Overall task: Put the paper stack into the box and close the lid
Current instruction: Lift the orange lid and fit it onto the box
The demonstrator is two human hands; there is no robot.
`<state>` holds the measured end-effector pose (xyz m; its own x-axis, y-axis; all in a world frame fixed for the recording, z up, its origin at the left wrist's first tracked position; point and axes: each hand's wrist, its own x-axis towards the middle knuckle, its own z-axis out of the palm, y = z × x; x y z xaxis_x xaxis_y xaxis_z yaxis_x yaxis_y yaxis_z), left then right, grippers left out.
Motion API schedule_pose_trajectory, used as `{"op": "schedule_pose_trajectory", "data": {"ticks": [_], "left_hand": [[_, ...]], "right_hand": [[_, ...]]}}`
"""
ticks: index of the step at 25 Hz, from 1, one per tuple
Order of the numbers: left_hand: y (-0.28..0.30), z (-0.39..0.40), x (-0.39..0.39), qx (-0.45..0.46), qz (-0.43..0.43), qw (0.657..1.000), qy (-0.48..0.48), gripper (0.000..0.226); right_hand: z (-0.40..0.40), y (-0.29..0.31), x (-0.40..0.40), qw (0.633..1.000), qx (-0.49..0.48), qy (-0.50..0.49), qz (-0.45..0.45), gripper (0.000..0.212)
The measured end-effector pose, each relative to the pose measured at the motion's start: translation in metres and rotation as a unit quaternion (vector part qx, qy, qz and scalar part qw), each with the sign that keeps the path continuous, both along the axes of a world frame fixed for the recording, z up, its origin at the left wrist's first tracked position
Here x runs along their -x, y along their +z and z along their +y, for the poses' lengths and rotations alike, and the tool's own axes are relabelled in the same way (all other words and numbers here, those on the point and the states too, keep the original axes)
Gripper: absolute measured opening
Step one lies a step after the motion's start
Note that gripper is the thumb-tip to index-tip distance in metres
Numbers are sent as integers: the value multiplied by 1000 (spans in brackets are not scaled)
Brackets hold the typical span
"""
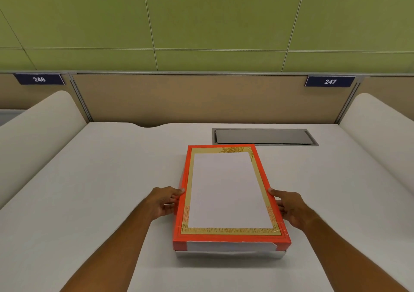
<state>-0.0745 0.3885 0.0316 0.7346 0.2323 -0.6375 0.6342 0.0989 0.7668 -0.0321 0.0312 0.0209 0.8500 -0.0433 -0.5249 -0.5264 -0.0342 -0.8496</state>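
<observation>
I was looking down at a pale desk (100, 179), walled by tan partitions, with a grey hatch (264, 136) set flush into it at the back. Nothing else lay on it but the job itself, which sat dead centre and close to me, long side running away, so both arms could reach it evenly.

The box (230, 254) showed only as a thin silvery strip at the near edge. Over it sat the red lid (230, 239), gold-bordered with a white panel on top. A white band showed under the lid's near lip; I took that for the edge of the paper stack (228, 245), already inside, though I could not be sure it wasn't part of the lid. The lid looked almost home but not fully seated, since the box rim was visible beneath it.

My left hand (164, 202) was curled against the lid's left long side, thumb on the top edge, fingers down the wall. My right hand (289, 209) mirrored it on the right side. Both were half closed, gripping the lid between them. Holding it at matching points, I judged, kept it level for the final push down.
</observation>
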Motion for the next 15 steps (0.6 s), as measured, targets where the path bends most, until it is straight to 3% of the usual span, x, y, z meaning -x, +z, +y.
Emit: {"op": "schedule_pose_trajectory", "data": {"ticks": [6, 9, 15], "left_hand": [[0, -1, -3, 4, 24, 1000, -18, 35], [1, -2, -12, -34, 1, 999, -11, 32], [-4, -5, -27, -125, -29, 991, 21, 24]], "right_hand": [[-5, 3, -3, 997, 44, 37, 48, 29], [-9, 6, -12, 996, 78, 36, 34, 33], [-4, 11, -32, 995, 100, 19, 5, 20]]}}
